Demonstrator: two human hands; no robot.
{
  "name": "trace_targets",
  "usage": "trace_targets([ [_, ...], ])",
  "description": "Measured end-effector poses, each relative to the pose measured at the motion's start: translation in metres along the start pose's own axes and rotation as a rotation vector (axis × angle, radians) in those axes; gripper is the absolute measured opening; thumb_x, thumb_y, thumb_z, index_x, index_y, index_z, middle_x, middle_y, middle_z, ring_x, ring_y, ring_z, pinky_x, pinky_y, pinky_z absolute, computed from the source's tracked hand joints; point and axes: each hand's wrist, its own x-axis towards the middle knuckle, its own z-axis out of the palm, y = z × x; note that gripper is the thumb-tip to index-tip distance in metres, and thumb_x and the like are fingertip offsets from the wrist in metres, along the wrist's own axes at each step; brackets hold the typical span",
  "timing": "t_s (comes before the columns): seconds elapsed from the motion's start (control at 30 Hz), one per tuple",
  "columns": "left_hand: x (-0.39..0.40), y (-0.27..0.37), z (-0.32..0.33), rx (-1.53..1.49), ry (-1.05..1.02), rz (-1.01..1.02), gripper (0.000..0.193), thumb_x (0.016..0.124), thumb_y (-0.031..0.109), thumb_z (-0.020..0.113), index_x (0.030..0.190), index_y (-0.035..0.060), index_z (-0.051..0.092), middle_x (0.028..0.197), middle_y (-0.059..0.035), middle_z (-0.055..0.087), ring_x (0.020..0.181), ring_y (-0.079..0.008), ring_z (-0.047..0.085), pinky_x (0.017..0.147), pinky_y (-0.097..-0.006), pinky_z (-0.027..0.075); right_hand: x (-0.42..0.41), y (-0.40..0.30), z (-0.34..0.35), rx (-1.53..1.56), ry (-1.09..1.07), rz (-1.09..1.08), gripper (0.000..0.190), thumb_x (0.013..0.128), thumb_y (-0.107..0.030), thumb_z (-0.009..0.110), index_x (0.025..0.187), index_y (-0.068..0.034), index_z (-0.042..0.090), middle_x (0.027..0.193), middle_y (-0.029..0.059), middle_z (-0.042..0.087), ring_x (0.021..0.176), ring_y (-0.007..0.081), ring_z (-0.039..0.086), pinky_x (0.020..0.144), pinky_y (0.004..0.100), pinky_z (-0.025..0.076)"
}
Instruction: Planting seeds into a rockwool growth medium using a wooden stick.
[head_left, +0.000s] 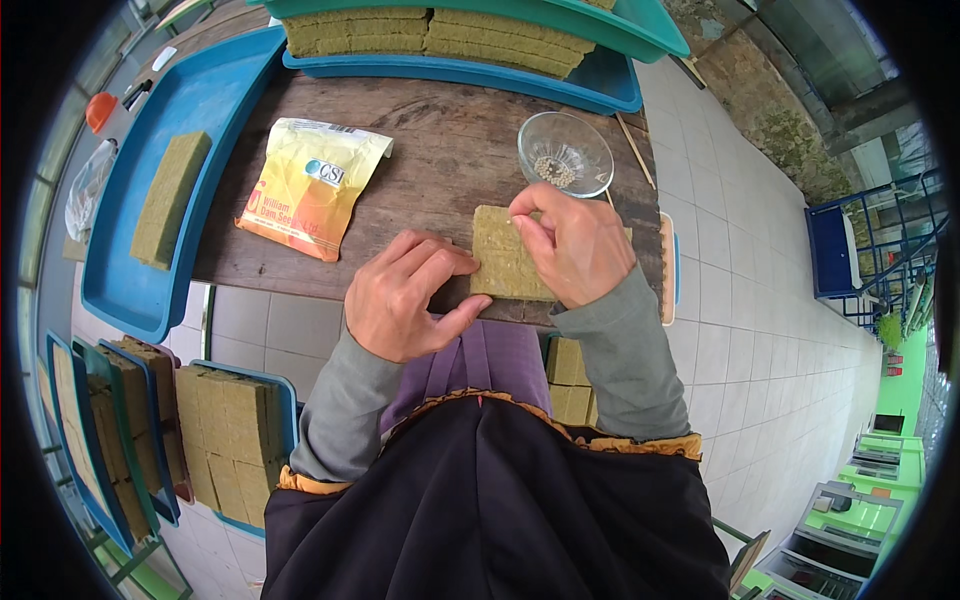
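Note:
A slab of rockwool growing medium (504, 259) lies near the front edge of the wooden table. My left hand (409, 296) touches its left side with thumb and fingertips, thumb and fingers apart. Over the slab's right part, my right hand (574, 244) pinches a small pale seed (509, 221) between thumb and forefinger. Just behind that hand stands a clear glass bowl (566, 150) with pale round seeds (555, 172) in it. A yellow and orange paper seed packet (315, 187) lies to the left of my left hand.
A blue tray (176, 97) on the left holds one rockwool strip (171, 199). Behind, another blue tray (450, 73) carries stacked rockwool slabs (360, 34) below a green tray (637, 30). A thin wooden stick (636, 150) lies right of the bowl. More rockwool blocks (225, 420) stand lower left.

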Motion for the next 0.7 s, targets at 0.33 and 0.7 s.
trace_targets([
  [0.33,0.0,-0.003,0.002,0.018,0.032,0.045,0.029,0.065,0.022,0.082,0.087,0.0105,0.067,0.082,-0.0013,0.065,0.085,-0.0215,0.063,0.069,-0.0337,0.054,0.005,0.0,0.004,0.131,-0.054,0.166,0.01,0.082,-0.007,0.065,0.09,-0.002,0.061,0.07,0.0181,0.064,0.065,0.0366,0.065,0.06,0.0432,0.05],
  [0.7,0.0,0.0,0.0,0.001,-0.003,0.005,0.032,0.06,0.017,0.084,0.086,0.0056,0.067,0.085,-0.007,0.068,0.088,-0.0269,0.065,0.075,-0.0356,0.054,0.005,0.008,0.01,0.151,-0.002,0.098,0.011,0.083,-0.006,0.066,0.091,-0.002,0.061,0.054,0.0089,0.053,0.048,0.0197,0.053,0.051,0.0336,0.042],
])
